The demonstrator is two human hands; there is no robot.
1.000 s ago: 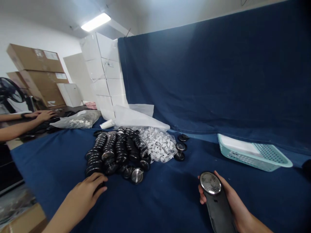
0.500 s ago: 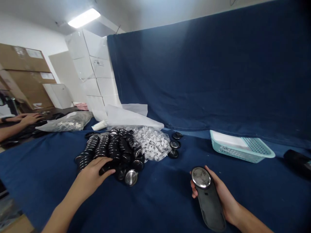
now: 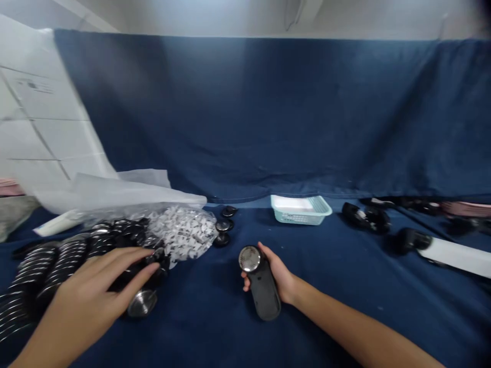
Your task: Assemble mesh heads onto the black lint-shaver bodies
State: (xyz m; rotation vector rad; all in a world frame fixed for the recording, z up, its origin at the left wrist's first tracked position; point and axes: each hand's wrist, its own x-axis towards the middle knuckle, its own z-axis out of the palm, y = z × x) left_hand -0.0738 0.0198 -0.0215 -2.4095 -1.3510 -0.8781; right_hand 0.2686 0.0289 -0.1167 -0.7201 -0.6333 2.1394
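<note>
My right hand (image 3: 283, 278) is wrapped round a dark grey fabric shaver (image 3: 265, 294), its round perforated metal head (image 3: 249, 258) facing up and towards me. At the left, my left hand (image 3: 95, 289) reaches over the front of a pile of black round caps with shiny rims (image 3: 69, 255). Its thumb and fingers are bent round a black round cap (image 3: 134, 270), mostly hidden by the hand and blurred. A loose silver perforated disc (image 3: 142, 303) lies just below the thumb. Behind the fingertips is a clear bag of small white-and-grey pieces (image 3: 186, 232).
Several black caps (image 3: 223, 225) lie right of the bag. A pale turquoise basket (image 3: 301, 219) with something white inside stands by the blue curtain (image 3: 268, 117). Black parts (image 3: 366, 217) and a white-handled device (image 3: 454, 255) lie at the right. White boxes (image 3: 38, 112) stand at left.
The view has swung to the right, bringing in black parts and a white-handled device. My left hand has moved rightward over the pile's front. My right hand still holds the shaver.
</note>
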